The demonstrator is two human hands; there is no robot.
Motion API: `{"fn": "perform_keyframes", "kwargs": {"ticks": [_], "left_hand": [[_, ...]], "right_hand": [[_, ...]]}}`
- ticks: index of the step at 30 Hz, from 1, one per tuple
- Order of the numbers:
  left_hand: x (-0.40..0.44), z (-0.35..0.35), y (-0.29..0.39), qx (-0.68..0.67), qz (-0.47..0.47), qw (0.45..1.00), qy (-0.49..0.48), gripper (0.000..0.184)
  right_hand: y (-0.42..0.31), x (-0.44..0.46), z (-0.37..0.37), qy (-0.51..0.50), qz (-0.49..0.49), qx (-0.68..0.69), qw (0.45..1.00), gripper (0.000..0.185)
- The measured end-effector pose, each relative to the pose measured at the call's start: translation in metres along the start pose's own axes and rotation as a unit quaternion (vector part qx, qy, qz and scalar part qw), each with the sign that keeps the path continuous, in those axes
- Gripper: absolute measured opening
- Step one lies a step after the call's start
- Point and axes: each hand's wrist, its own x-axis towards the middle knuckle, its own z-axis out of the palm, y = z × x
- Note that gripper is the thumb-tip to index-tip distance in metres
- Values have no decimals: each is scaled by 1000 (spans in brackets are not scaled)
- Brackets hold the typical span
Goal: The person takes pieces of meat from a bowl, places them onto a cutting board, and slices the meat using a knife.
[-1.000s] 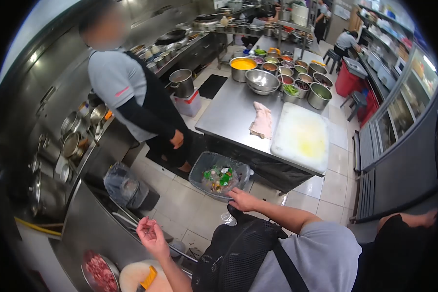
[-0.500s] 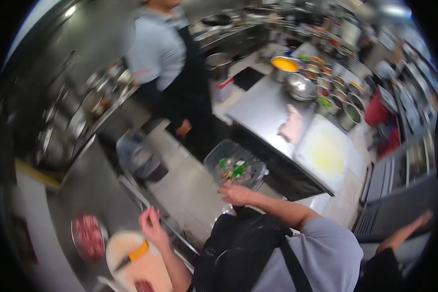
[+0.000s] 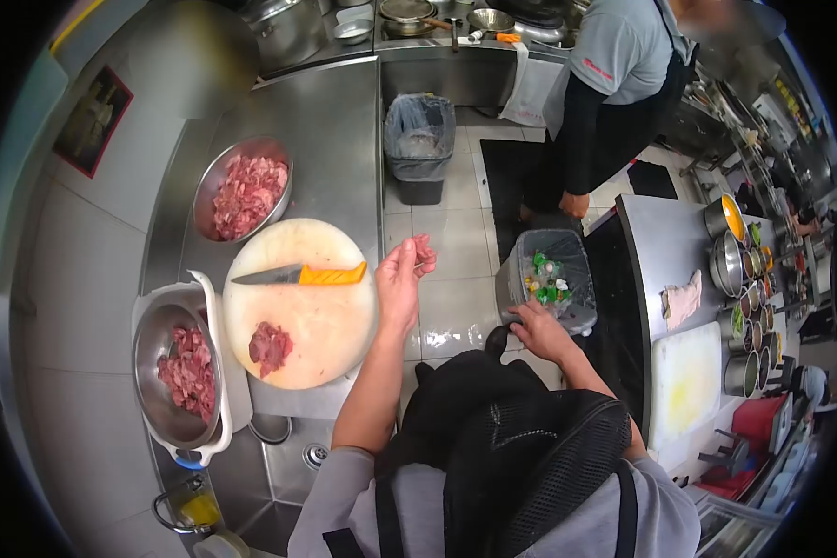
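Half-curled left hand, contents unclear, over open floor beside counter edge; right hand, grip unclear, at bin rim.

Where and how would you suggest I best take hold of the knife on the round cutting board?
I'd grip the knife around its orange handle, coming from the right side of the round cutting board, nearest the left hand: the handle points that way, close to the board's edge, while the blade points left.
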Motion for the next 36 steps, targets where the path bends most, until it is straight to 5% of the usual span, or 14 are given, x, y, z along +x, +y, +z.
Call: {"fn": "perform_keyframes", "kwargs": {"ticks": [10,24,36], "left_hand": [[-10,-9,-37,33,-49,998,-21,31],[9,62,-63,72,-113,986,-95,48],[60,140,-119,206,-85,963,-154,28]], "right_hand": [[12,-49,26,-55,106,54,991,35],[74,-104,53,8,141,89,986,33],[132,-79,21,73,136,103,983,32]]}}
